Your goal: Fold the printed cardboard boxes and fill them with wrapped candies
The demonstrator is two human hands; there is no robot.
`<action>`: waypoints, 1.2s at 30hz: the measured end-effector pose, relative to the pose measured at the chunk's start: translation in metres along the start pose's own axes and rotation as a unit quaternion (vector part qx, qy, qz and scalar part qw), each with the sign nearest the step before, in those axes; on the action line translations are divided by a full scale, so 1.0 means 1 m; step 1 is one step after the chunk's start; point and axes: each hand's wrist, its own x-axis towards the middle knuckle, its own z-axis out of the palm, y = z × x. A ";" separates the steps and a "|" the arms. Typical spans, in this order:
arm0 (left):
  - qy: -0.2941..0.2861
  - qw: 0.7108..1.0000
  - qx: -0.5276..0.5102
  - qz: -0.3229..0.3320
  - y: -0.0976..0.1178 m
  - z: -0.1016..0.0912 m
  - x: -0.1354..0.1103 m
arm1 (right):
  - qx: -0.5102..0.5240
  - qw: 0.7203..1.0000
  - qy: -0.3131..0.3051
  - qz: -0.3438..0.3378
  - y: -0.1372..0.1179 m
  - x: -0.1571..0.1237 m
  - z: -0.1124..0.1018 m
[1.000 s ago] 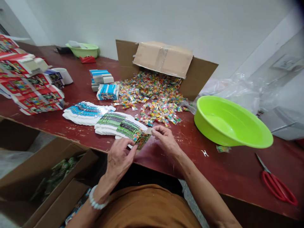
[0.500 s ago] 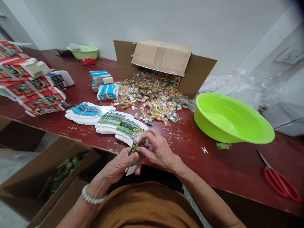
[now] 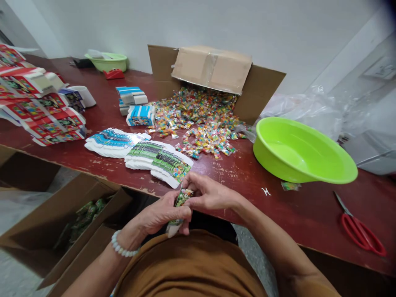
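Note:
Both my hands hold one small flat printed carton (image 3: 180,205) with green artwork, just in front of the table edge, close to my body. My left hand (image 3: 163,214) grips its lower part with curled fingers. My right hand (image 3: 207,193) pinches its upper end. Right behind them, fanned stacks of flat cartons, green-printed (image 3: 161,161) and blue-printed (image 3: 113,142), lie on the dark red table (image 3: 278,210). Farther back, a pile of small colourful wrapped candies (image 3: 201,123) spills from a cardboard box (image 3: 213,74) lying on its side.
A bright green basin (image 3: 301,152) sits at the right, red scissors (image 3: 360,231) beyond it. Folded red boxes (image 3: 40,107) are stacked at the left, blue ones (image 3: 137,109) mid-table. An open cardboard box (image 3: 71,222) with green packets stands on the floor at lower left.
My hands drew the green carton from the stack edge back toward my body and turned it upright. Both hands closed tighter around it.

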 end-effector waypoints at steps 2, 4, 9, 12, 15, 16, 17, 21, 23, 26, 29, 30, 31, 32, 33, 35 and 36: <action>0.061 0.998 0.001 0.004 0.001 0.001 0.001 | 0.007 0.999 0.045 0.007 0.004 0.002 0.004; 0.133 0.991 0.001 0.029 0.003 0.001 0.002 | -0.030 0.987 0.155 0.025 0.006 0.004 0.010; 0.194 0.979 -0.013 0.059 -0.001 0.002 0.007 | 0.129 0.960 0.217 0.120 0.018 0.008 0.032; 0.224 0.971 0.017 0.079 -0.008 0.001 0.012 | 0.194 0.945 0.224 0.136 0.028 0.010 0.035; 0.278 0.951 0.029 0.129 -0.015 0.002 0.013 | 0.161 0.943 0.265 0.121 0.031 0.011 0.028; 0.293 0.945 0.017 0.143 -0.016 0.003 0.012 | 0.149 0.945 0.269 0.115 0.030 0.011 0.026; 0.304 0.940 0.002 0.156 -0.018 0.005 0.011 | 0.148 0.945 0.272 0.111 0.030 0.012 0.026; 0.328 0.922 -0.008 0.208 -0.018 0.016 0.005 | 0.211 0.923 0.310 0.089 0.031 0.014 0.035; 0.325 0.921 -0.007 0.215 -0.017 0.018 0.003 | 0.232 0.912 0.330 0.067 0.033 0.015 0.041; 0.314 0.929 -0.022 0.195 -0.014 0.016 0.003 | 0.237 0.912 0.329 0.063 0.036 0.017 0.042; 0.310 0.934 -0.022 0.175 -0.014 0.010 0.004 | 0.263 0.917 0.282 0.104 0.038 0.018 0.031; 0.307 0.936 -0.013 0.170 -0.015 0.008 0.005 | 0.275 0.917 0.265 0.117 0.039 0.019 0.026; 0.304 0.938 -0.003 0.168 -0.015 0.008 0.005 | 0.285 0.917 0.251 0.125 0.039 0.019 0.020; 0.299 0.940 0.006 0.167 -0.016 0.007 0.006 | 0.287 0.919 0.239 0.127 0.040 0.020 0.016; 0.294 0.941 0.015 0.165 -0.017 0.007 0.006 | 0.277 0.925 0.229 0.121 0.040 0.020 0.012; 0.292 0.941 0.028 0.166 -0.019 0.008 0.007 | 0.215 0.949 0.211 0.092 0.041 0.020 0.007; 0.297 0.939 0.027 0.171 -0.020 0.009 0.008 | 0.172 0.961 0.203 0.072 0.041 0.019 0.007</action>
